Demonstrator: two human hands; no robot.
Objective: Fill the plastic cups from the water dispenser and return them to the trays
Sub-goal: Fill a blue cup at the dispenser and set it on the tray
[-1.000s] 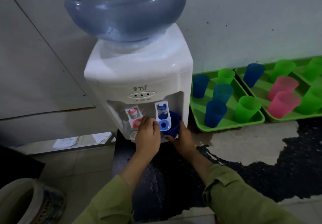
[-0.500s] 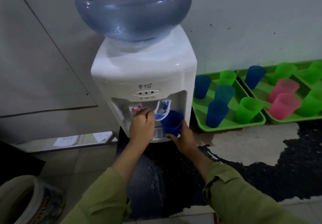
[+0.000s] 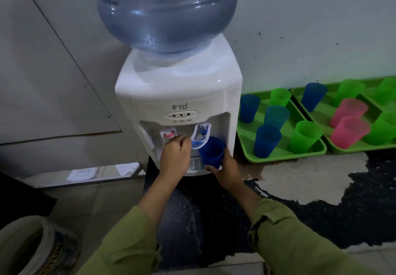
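Note:
A white water dispenser (image 3: 180, 95) with a big blue bottle (image 3: 167, 11) on top stands against the wall. My right hand (image 3: 227, 169) grips a dark blue cup (image 3: 211, 151), tilted, under the blue tap (image 3: 200, 136). My left hand (image 3: 175, 155) is curled with its fingers at the blue tap's white lever. To the right lie two green trays, the nearer tray (image 3: 285, 156) holding blue and green cups, the farther tray (image 3: 364, 147) holding blue, green and pink cups.
A red hot-water tap (image 3: 169, 134) sits left of the blue one. The dispenser stands on a dark, worn counter (image 3: 321, 199). A pale bucket (image 3: 23, 247) is at the lower left, and papers (image 3: 83, 173) lie on a low ledge.
My right hand has tilted the blue cup and drawn it slightly down and right from under the tap. My left hand has risen to the lever, which now stands swung up. The view shifted left.

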